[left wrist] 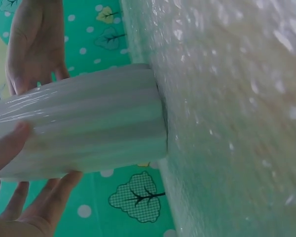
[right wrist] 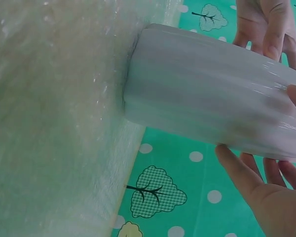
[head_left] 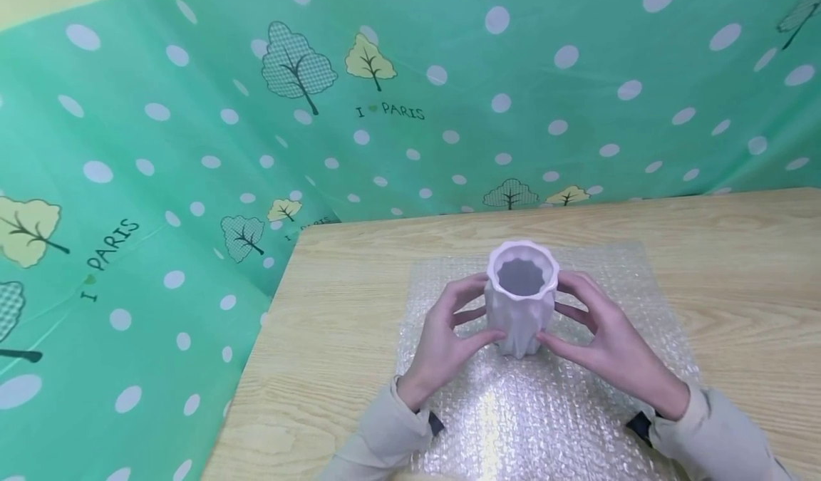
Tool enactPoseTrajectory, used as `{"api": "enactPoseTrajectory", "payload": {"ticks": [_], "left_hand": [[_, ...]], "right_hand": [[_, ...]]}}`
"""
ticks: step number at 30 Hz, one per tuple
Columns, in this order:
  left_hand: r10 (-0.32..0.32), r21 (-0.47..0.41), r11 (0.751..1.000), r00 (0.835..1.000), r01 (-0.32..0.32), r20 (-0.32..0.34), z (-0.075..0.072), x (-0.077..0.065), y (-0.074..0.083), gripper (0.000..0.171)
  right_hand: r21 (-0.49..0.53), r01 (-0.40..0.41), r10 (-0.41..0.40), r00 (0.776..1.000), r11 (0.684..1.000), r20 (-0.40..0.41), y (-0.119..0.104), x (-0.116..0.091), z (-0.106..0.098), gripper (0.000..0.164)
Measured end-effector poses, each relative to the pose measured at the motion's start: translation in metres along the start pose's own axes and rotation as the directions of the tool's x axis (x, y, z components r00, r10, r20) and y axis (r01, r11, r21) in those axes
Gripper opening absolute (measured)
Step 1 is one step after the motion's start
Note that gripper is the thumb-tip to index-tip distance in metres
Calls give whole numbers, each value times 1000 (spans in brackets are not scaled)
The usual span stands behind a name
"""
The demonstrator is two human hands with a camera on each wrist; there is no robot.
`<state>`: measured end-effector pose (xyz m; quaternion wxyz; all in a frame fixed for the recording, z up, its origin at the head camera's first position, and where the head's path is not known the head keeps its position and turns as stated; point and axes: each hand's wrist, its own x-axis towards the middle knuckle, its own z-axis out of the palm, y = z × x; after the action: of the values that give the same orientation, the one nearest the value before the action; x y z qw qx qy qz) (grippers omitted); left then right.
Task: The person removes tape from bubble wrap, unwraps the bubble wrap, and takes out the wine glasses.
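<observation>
A white fluted vase [head_left: 521, 317] with a scalloped rim stands upright on a sheet of bubble wrap [head_left: 513, 417]. My left hand [head_left: 449, 338] holds its left side, thumb at the front and fingers curved along the side. On the right, my right hand [head_left: 603, 338] grips it the same way. In the left wrist view, the base of the vase [left wrist: 103, 123] meets the bubble wrap, and both hands touch its upper part. The right wrist view shows the vase [right wrist: 202, 94] between the two hands as well. Inside the opening it looks dark.
The bubble wrap lies on a light wooden table [head_left: 321, 324]. Behind and to the left hangs a green cloth [head_left: 385, 160] with white dots and printed trees. The table's left edge runs beside that cloth.
</observation>
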<state>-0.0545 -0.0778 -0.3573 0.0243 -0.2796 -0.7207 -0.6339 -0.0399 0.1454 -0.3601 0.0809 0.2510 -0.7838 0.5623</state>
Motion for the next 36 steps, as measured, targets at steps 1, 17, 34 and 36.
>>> {"api": "enactPoseTrajectory", "payload": {"ticks": [1,17,34,36], "left_hand": [[0,4,1000,1000,0,2,0,0,0,64],[-31,28,999,999,30,38,-5,1,1,65],[-112,96,990,989,103,93,-13,4,-2,61],[-106,94,991,990,96,98,-16,4,-3,60]], "right_hand": [[-4,-2,2,1000,1000,0,-3,1,0,82],[-55,14,-13,1000,998,12,-11,4,1,81],[-265,70,-55,996,962,66,22,-2,-9,84],[-290,54,-35,997,956,69,23,-2,-10,80]]}}
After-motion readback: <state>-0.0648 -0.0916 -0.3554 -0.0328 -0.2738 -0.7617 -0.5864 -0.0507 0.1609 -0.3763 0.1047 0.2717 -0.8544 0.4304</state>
